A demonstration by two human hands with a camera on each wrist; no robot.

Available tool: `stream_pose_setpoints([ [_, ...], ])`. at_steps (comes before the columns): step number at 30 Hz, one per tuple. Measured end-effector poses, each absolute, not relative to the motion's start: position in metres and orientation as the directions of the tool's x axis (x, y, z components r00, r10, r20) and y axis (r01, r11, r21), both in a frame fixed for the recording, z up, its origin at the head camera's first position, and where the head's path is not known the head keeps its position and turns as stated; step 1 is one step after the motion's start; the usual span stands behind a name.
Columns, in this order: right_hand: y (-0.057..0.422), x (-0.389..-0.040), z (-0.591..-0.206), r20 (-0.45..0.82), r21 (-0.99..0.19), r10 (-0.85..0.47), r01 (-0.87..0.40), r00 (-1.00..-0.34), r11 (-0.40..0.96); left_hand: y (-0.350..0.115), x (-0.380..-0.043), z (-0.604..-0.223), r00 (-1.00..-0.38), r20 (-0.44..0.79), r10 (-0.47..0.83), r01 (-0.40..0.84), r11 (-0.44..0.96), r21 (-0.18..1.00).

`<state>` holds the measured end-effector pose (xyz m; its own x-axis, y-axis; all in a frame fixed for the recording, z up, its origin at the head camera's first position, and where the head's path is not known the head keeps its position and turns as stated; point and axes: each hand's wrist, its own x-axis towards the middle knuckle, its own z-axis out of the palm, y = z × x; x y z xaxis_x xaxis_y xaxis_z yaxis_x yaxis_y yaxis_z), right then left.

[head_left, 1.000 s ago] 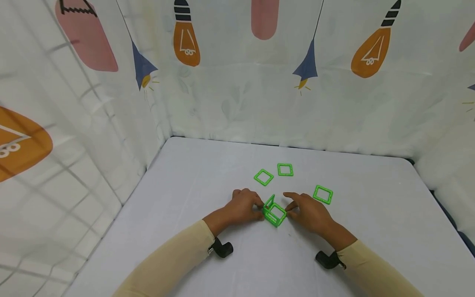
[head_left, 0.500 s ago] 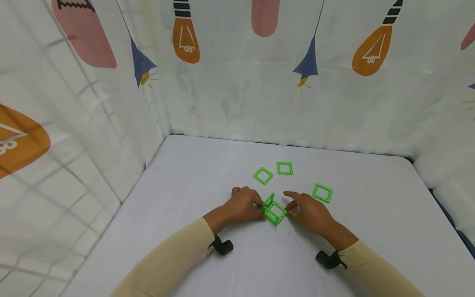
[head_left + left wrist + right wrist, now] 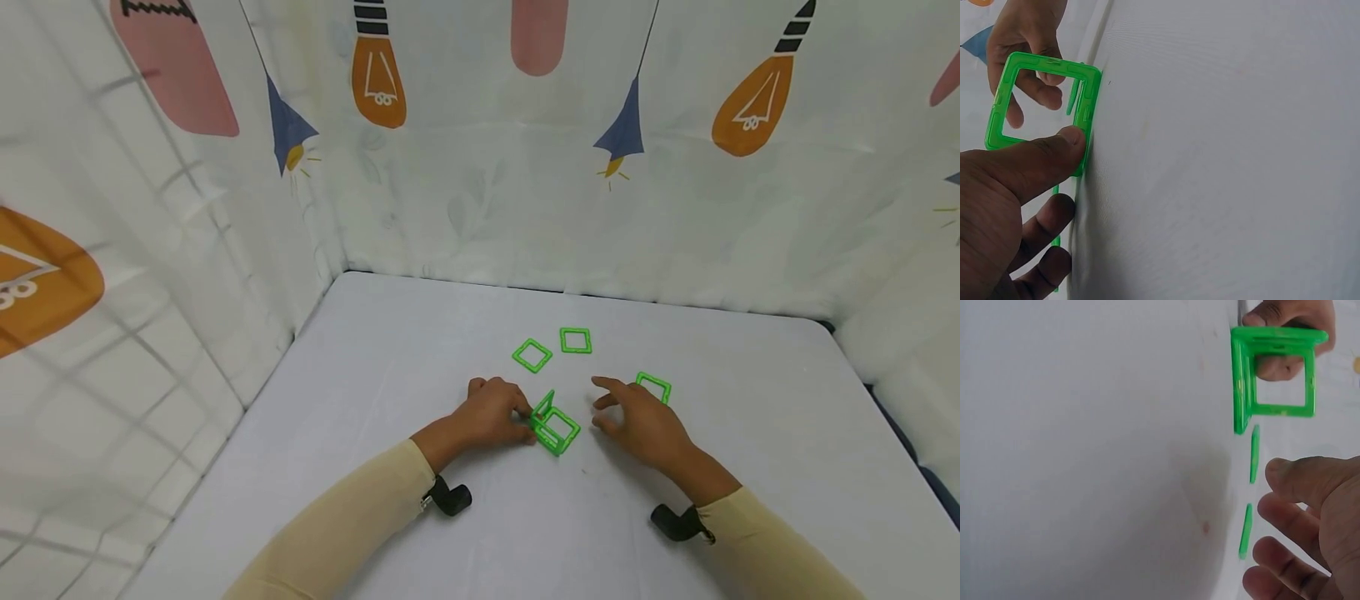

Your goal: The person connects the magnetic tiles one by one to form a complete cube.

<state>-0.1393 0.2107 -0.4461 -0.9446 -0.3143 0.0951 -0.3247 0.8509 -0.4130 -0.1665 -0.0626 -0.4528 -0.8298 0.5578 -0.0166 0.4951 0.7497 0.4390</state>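
Note:
Several green square-framed magnetic tiles are joined at right angles into a partial box (image 3: 568,442) on the white table. My left hand (image 3: 491,414) pinches this box at its left side; in the left wrist view, the thumb (image 3: 1054,153) presses on one upright tile (image 3: 1089,94). In the right wrist view, the box's flat, side and rear tiles (image 3: 1241,381) stand joined. My right hand (image 3: 645,425) hovers to the right of the box with spread, loosely bent fingers and nothing between them. It partly covers a loose green tile (image 3: 654,380).
Two more loose green square tiles lie farther back, one tilted (image 3: 542,364) and one squarer to the table edge (image 3: 576,352). A white table (image 3: 420,333) runs back to a curtain (image 3: 480,208) printed with lamps and bulbs.
My right hand has let go of the box's right side and moved right, over the near edge of the loose tile there. The left hand keeps its hold on the box.

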Motion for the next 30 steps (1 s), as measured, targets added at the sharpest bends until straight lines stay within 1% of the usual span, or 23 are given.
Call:
stream_pose_setpoints([
  [13,0.236,-0.147,-0.440,0.090,-0.437,-0.275,-0.286,-0.957,0.853,-0.064,-0.168,-0.455,-0.822,-0.031,0.569,0.498,0.744,0.445],
  [17,0.245,-0.149,-0.437,0.061,-0.451,-0.254,-0.254,-0.965,0.855,-0.064,-0.169,-0.455,-0.822,-0.032,0.568,0.499,0.747,0.439],
  [21,0.255,-0.151,-0.436,0.045,-0.449,-0.242,-0.236,-0.969,0.862,-0.064,-0.168,-0.455,-0.821,-0.030,0.570,0.502,0.746,0.437],
  [30,0.272,-0.154,-0.437,0.063,-0.422,-0.227,-0.232,-0.972,0.876,-0.065,-0.168,-0.457,-0.823,-0.026,0.568,0.502,0.748,0.434],
])
